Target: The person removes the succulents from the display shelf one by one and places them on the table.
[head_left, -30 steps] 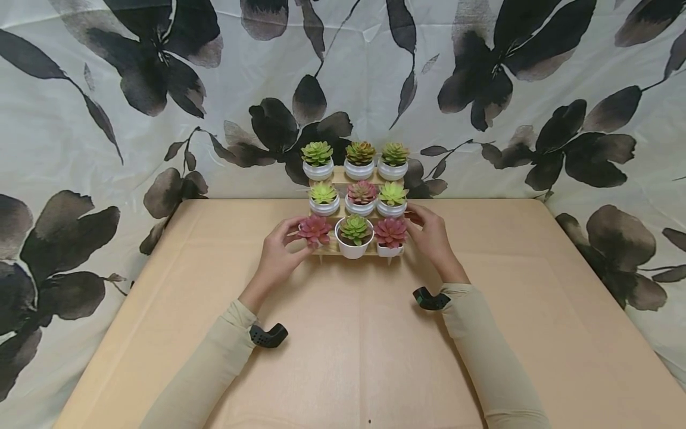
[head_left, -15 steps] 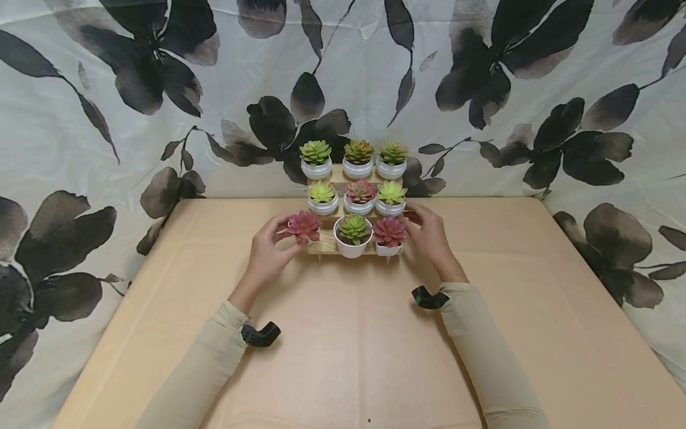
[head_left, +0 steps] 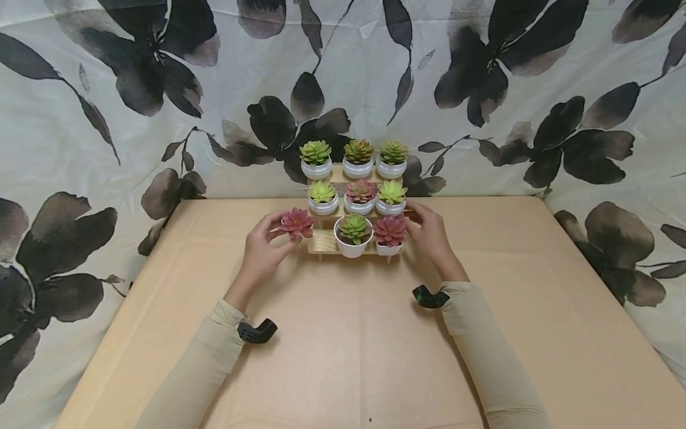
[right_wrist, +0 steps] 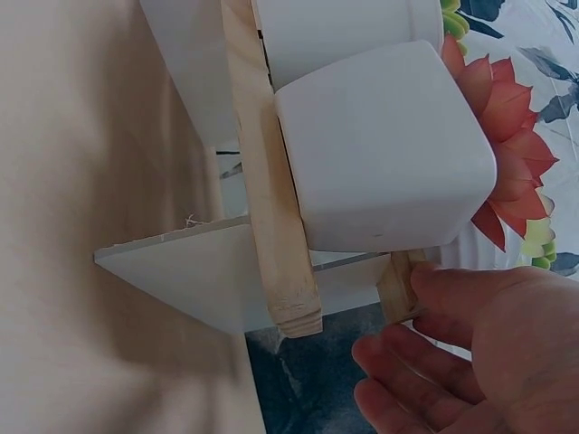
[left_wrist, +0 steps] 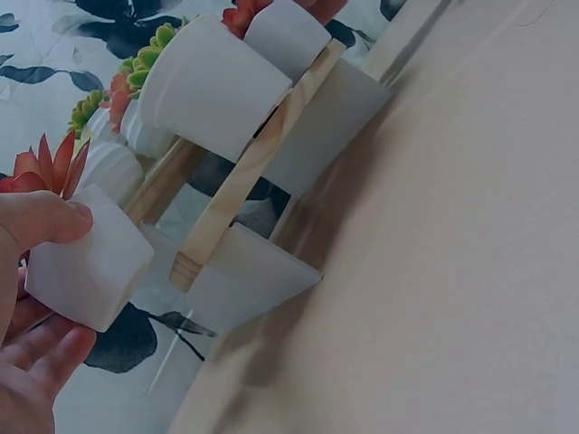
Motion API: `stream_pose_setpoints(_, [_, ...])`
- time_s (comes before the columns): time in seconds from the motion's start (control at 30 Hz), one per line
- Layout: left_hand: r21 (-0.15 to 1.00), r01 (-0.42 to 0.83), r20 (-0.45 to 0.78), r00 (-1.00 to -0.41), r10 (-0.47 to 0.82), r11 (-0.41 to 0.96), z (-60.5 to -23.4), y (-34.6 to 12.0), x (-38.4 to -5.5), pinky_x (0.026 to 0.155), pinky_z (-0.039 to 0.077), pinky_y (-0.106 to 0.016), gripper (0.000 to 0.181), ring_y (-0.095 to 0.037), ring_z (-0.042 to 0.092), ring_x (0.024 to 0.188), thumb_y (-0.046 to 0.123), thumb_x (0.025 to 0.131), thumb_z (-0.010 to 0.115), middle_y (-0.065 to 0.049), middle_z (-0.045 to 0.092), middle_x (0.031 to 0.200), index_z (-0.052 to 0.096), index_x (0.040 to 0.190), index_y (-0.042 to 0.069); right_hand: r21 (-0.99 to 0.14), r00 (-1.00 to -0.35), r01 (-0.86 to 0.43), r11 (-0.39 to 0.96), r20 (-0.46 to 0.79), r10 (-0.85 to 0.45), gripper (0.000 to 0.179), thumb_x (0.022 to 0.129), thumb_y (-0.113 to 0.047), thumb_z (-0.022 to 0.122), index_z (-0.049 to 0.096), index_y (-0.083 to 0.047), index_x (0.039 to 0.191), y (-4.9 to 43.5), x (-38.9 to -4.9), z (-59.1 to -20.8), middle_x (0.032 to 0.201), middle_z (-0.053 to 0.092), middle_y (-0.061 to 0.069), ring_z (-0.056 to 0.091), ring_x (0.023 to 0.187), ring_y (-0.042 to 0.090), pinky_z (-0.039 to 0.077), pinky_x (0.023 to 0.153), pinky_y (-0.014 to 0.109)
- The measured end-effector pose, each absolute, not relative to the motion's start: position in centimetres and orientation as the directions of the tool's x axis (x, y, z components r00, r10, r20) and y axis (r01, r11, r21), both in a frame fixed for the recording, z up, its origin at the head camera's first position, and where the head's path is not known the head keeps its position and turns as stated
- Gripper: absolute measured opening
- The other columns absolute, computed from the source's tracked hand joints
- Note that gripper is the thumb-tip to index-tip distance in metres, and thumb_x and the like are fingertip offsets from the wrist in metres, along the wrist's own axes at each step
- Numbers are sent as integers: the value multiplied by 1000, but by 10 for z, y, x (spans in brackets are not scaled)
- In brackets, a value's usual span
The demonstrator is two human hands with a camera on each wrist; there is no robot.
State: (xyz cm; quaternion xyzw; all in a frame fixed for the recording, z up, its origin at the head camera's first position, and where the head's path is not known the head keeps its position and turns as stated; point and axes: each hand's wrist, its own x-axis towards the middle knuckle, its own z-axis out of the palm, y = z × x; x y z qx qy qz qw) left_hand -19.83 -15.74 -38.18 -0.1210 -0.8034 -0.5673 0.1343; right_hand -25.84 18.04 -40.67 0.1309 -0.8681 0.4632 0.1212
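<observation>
My left hand [head_left: 261,245] holds a pink-red potted succulent [head_left: 296,223] just left of a three-tier wooden plant stand [head_left: 323,243]. In the left wrist view its white square pot [left_wrist: 90,262] is tilted, thumb on one side and fingers on the other, apart from the bottom shelf. My right hand [head_left: 432,239] is at the stand's right side; the right wrist view has thumb and fingers pinching the end of a wooden shelf [right_wrist: 398,287]. On the bottom tier sit a green succulent [head_left: 354,233] in a round pot and another pink-red succulent [head_left: 390,231] in a square pot.
Several succulents in white ribbed pots fill the middle tier and the top tier, such as a red one [head_left: 361,196] and a green one [head_left: 316,159]. The stand is near the back edge of a tan table [head_left: 359,333]. Behind hangs a floral cloth [head_left: 370,71].
My left hand has lifted the pink-red succulent off the left end of the bottom shelf and moved it left, baring the wood there. The right hand stays at the stand.
</observation>
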Motion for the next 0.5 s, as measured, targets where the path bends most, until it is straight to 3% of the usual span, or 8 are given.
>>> stream_pose_setpoints(0.17, [880, 340, 350, -936, 31, 330, -383, -162, -201, 98, 55, -27, 55, -33, 57, 115, -2, 80, 74, -23, 58, 125, 51, 129, -8, -772, -937, -338, 539, 330, -115, 38, 93, -1, 60, 54, 4, 131, 180, -258, -407, 126, 60, 24, 61, 115, 39, 50, 104, 46])
stream_pose_setpoints(0.4, [892, 303, 317, -948, 14, 337, -381, -164, -201, 102, 52, -44, 55, -32, 58, 113, -3, 81, 73, -24, 58, 126, 50, 131, -7, -768, -938, -334, 546, 330, -109, 39, 93, -2, 61, 55, 2, 131, 180, -259, -408, 127, 60, 23, 61, 115, 37, 51, 103, 47])
stream_pose_setpoints(0.5, [897, 283, 298, -955, 10, 339, -381, -165, -201, 103, 51, -45, 56, -31, 58, 113, -2, 81, 73, -24, 58, 128, 50, 131, -6, -767, -937, -337, 546, 332, -111, 39, 93, -2, 61, 55, 3, 131, 180, -259, -408, 127, 60, 23, 61, 114, 37, 51, 103, 46])
